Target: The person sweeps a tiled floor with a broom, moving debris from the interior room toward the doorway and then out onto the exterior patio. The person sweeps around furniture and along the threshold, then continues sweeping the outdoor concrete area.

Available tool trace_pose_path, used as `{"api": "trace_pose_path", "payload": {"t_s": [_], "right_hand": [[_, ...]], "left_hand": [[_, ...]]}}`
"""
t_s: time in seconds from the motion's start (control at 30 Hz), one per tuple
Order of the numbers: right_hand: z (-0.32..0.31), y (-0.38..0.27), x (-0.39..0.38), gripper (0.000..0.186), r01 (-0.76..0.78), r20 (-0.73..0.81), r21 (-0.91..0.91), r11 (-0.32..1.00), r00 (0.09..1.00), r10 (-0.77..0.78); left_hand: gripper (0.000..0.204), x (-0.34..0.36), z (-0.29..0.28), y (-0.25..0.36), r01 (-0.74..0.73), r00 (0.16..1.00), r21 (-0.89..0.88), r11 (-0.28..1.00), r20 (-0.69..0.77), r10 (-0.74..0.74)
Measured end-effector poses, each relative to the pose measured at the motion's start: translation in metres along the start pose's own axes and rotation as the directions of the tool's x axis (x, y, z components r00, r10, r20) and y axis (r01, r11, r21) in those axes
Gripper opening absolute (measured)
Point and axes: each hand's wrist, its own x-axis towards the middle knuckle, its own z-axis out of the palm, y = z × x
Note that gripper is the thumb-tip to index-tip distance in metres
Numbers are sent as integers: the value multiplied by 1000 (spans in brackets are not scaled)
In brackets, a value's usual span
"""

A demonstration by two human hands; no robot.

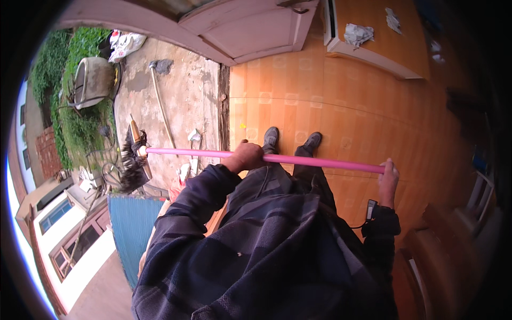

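Note:
A long pink pole (325,162) lies across my view at waist height. My left hand (246,157) is closed round its middle, and my right hand (388,180) holds it at the right end. At the other end, over the concrete outside the doorway, is a dark, ragged head (132,165) with a light wooden bar (134,129); I cannot make out whether it is a mop or a broom. My feet stand on the orange patterned floor (341,112) below the pole.
A wooden cabinet (384,37) with crumpled paper stands at the top right, beside a pink door (245,32). Outside, a white pole (160,101) lies on concrete near a worn tub (93,80) and weeds. A blue ribbed panel (130,240) is lower left, dim furniture at the right.

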Motion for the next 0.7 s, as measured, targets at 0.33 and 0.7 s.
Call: {"api": "trace_pose_path", "payload": {"t_s": [0.33, 0.7], "right_hand": [[-373, 103, -10, 23, 239, 28, -935, 262, 785, -618], [-441, -38, -226, 38, -270, -492, -870, 412, 528, -692]], "left_hand": [[21, 139, -46, 230, -339, 937, -83, 937, 57, 345], [26, 256, -137, 413, -621, 757, 85, 779, -193, 624]]}}
